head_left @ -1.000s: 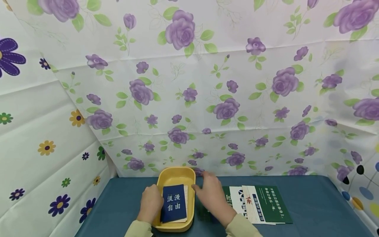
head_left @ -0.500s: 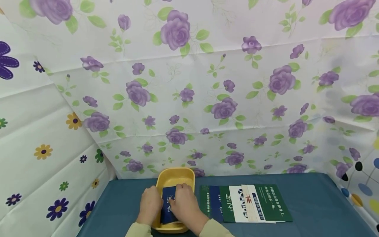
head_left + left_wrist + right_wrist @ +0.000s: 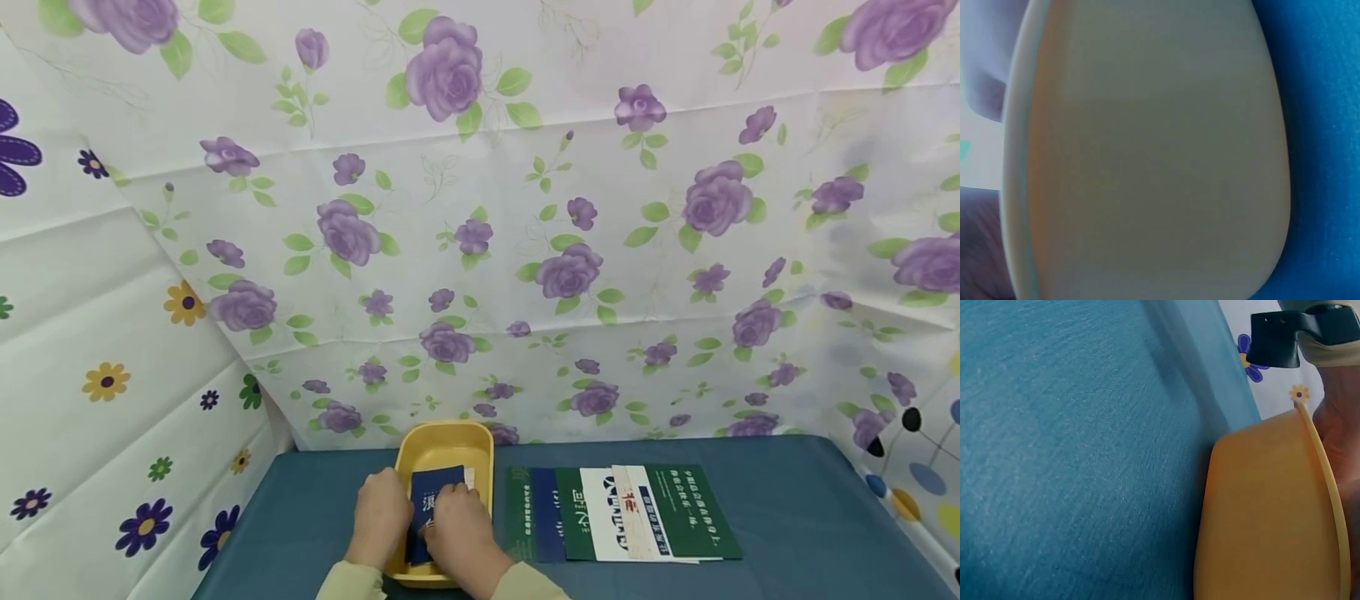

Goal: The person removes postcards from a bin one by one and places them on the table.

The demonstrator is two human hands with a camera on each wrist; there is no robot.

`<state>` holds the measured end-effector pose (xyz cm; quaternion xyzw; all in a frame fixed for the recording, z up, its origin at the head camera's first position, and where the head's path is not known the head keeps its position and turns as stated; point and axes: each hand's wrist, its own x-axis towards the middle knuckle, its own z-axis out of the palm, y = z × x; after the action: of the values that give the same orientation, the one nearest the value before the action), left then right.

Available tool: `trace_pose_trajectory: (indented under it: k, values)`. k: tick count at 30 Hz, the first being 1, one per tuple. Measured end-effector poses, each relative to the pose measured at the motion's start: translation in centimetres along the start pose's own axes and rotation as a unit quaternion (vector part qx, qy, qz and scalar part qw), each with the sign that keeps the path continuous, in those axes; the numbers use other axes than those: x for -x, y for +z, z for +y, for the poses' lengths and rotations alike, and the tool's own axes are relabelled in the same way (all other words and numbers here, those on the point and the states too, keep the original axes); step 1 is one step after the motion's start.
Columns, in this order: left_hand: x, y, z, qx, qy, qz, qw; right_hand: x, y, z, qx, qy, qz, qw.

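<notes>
My left hand (image 3: 381, 512) grips the left rim of a yellow plastic tray (image 3: 420, 442) that stands on the table. Inside the tray lies a dark blue card (image 3: 426, 485) with white Chinese characters, and a pale card edge (image 3: 469, 477) peeks out behind it. My right hand (image 3: 461, 529) reaches over the tray, its thumb on the blue card's face and its fingers curled at the card's right side, covering much of the lettering. In the left wrist view the tray's outer wall (image 3: 1160, 162) fills most of the picture. The right wrist view shows the tray's wall (image 3: 1266, 519) from the other side.
Right of the tray, several overlapping cards lie in a row on the blue table cover (image 3: 795, 517): a green one (image 3: 519, 517), a blue one (image 3: 550, 542), a white one (image 3: 602, 533) and a green one (image 3: 693, 517) at the far right. A flowered cloth wall (image 3: 510, 250) rises behind.
My right hand has moved left from beside the tray's right rim to over the blue card, then slightly down along it. My left hand has stayed at the tray's left rim.
</notes>
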<state>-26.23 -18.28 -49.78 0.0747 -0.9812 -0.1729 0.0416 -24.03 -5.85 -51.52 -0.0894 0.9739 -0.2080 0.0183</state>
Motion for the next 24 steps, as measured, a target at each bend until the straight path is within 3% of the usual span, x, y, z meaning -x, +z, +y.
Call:
trace_pose_trajectory:
  k: [9,24]
  values:
    - [-0.03,0.08,0.14,-0.002,-0.015,-0.012,0.9998,0.05,0.38,-0.46,0.066,0.041,-0.030,0.997]
    - [-0.17,0.37,0.03,0.004,-0.015,-0.003,0.9999,0.17,0.19,-0.71,0.128,0.032,-0.011,0.991]
